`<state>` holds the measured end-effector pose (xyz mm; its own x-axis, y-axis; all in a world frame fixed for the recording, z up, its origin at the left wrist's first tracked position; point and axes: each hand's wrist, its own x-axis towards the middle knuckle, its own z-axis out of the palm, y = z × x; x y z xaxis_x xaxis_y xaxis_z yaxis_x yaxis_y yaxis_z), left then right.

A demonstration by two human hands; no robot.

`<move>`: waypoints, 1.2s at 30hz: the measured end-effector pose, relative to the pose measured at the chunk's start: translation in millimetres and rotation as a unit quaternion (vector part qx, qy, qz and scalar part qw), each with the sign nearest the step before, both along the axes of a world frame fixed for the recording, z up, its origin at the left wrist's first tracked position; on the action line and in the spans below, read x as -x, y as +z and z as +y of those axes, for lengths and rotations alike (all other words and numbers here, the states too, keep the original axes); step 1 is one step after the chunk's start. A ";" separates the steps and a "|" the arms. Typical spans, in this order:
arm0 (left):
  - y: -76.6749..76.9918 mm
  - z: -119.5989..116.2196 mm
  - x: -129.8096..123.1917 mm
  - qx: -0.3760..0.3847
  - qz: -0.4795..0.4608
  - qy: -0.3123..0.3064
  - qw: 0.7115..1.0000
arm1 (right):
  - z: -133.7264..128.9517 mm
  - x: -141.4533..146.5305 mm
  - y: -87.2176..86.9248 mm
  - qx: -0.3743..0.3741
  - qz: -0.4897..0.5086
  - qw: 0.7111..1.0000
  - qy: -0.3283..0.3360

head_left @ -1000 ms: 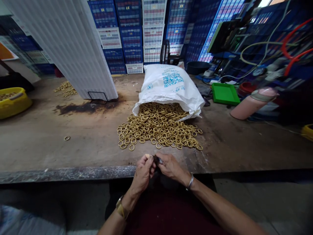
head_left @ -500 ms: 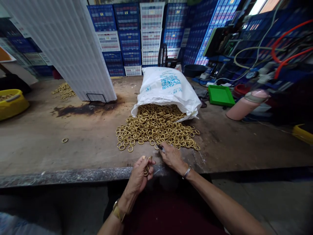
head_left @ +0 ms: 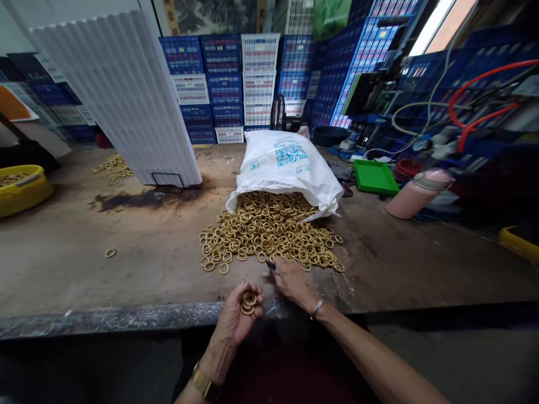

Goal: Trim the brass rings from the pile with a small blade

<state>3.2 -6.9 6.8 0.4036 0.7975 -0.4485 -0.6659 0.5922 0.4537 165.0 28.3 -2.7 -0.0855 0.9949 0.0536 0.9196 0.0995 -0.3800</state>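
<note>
Several gold-coloured rings [head_left: 249, 303] lie in the curled fingers of my left hand [head_left: 234, 318], palm up over the table's front edge. My right hand [head_left: 295, 280] is closed around a small dark-tipped tool [head_left: 270, 266], whose exact kind I cannot make out. Its tip points left at the near edge of a heap of loose gold-coloured rings [head_left: 269, 230]. The heap spills from the open mouth of a white woven sack [head_left: 269, 163] lying on its side. One single ring [head_left: 110, 253] lies apart on the left.
A white corrugated panel [head_left: 138, 101] leans in a black wire stand on the wooden table [head_left: 147, 280]. A yellow basin [head_left: 25, 193] sits far left. To the right are a green tray [head_left: 375, 177] and a pink bottle [head_left: 416, 193]. Stacked blue and white crates [head_left: 221, 87] line the back.
My left hand has turned palm up, showing the rings in it. The right hand with the tool remains at the heap's near edge. The view has tilted up slightly.
</note>
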 end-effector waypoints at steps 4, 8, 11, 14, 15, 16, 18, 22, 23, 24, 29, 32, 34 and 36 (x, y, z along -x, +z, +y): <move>-1.3 1.5 -5.7 -0.022 0.080 0.034 0.996 | -5.9 0.1 8.7 0.054 0.254 0.966 0.013; -1.5 0.2 -13.7 -0.083 0.166 0.037 0.982 | -19.4 6.6 20.4 0.181 0.471 0.863 0.003; -3.6 -0.9 -15.8 -0.126 0.202 0.016 0.971 | -26.0 9.9 20.9 0.242 0.545 0.803 0.005; -6.4 -1.5 -14.1 -0.156 0.259 0.010 0.953 | -26.6 10.8 16.4 0.244 0.576 0.780 0.000; -6.9 -1.7 -13.2 -0.168 0.287 0.012 0.943 | -26.1 11.0 15.3 0.241 0.576 0.781 -0.004; -7.1 -1.9 -12.5 -0.183 0.316 0.015 0.931 | -25.5 11.3 14.8 0.238 0.570 0.786 -0.007; -6.2 -2.4 -11.5 -0.231 0.371 0.025 0.899 | -24.4 12.4 15.8 0.235 0.544 0.806 -0.012; -2.9 -3.5 -11.6 -0.328 0.429 0.050 0.840 | -23.2 15.5 19.5 0.230 0.497 0.837 -0.024; -2.5 -3.7 -11.8 -0.325 0.427 0.041 0.843 | -23.0 16.1 19.6 0.227 0.491 0.841 -0.030; -2.4 -3.9 -12.0 -0.306 0.417 0.024 0.856 | -22.7 16.5 19.1 0.223 0.487 0.844 -0.036; -2.8 -4.4 -11.7 -0.177 0.247 -0.058 0.951 | -21.7 15.8 13.8 0.226 0.488 0.842 -0.043; -1.4 -4.3 -11.5 -0.167 0.180 -0.062 0.967 | -20.0 13.4 11.5 0.229 0.489 0.840 -0.050; -1.1 -4.1 -11.6 -0.172 0.179 -0.052 0.967 | -19.0 11.2 9.8 0.195 0.463 0.863 -0.058; -2.0 -3.6 -12.0 -0.179 0.200 -0.039 0.963 | -19.6 9.1 7.8 0.144 0.405 0.902 -0.046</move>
